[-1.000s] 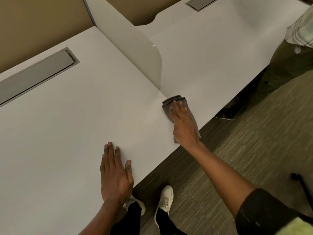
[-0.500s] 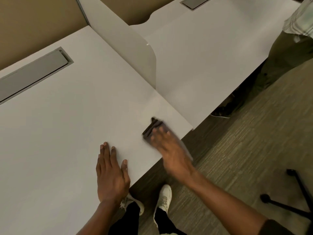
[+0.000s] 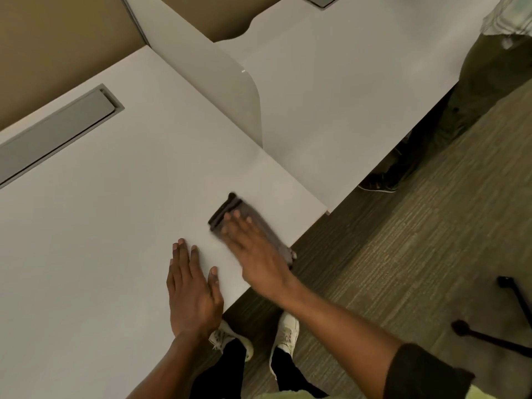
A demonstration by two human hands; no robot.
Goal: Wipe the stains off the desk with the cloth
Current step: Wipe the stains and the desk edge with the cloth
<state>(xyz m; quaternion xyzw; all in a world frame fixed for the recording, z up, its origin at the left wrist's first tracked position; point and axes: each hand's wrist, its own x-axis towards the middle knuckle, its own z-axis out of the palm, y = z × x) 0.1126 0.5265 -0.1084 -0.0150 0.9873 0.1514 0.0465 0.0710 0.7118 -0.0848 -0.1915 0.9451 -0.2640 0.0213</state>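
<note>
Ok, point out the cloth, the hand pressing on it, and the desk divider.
cloth (image 3: 227,210): head view, folded far end past the fingertips.
right hand (image 3: 256,254): head view, back of the hand.
desk divider (image 3: 218,79): head view, flat face of the panel.

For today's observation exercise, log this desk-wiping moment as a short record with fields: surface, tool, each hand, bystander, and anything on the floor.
surface: white desk, no stain visible
tool: dark cloth, flat on the desk near its front edge
right hand: open, palm pressed on the cloth, blurred
left hand: open, flat on the desk, beside the cloth, apart from it
divider: upright panel between two desks
bystander: legs at the next desk
floor: carpet, chair base at right
</note>
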